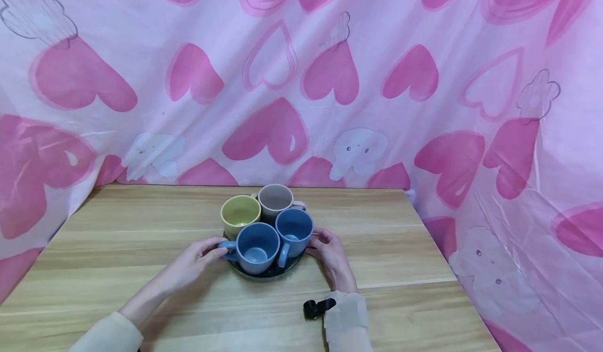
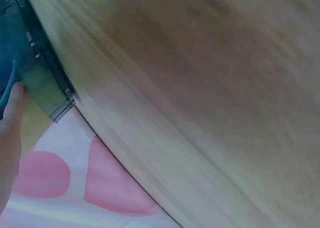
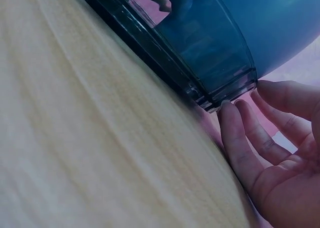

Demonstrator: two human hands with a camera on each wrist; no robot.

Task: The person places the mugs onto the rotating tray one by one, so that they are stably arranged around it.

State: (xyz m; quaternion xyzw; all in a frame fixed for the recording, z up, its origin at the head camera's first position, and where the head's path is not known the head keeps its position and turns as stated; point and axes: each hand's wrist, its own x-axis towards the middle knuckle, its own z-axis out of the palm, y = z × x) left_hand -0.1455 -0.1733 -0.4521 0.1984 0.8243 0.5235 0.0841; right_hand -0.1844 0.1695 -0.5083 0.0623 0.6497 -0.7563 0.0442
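A dark, see-through round tray (image 1: 270, 275) with a raised wall stands on the wooden table, bearing several mugs. At the front is a blue mug (image 1: 257, 247), its handle turned left; a second blue mug (image 1: 296, 229) is to its right. Behind them are a yellow-green mug (image 1: 240, 215) and a grey mug (image 1: 276, 199). My left hand (image 1: 190, 264) pinches the front blue mug's handle by the tray's left edge. On the opposite side, my right hand (image 3: 280, 163) grips the tray's rim, thumb above and fingers lower down.
The wooden table (image 1: 400, 247) reaches back to a pink heart-patterned curtain (image 1: 198, 127), which also hangs along both sides. A small black clip-like piece (image 1: 318, 308) is at the right sleeve (image 1: 346, 315).
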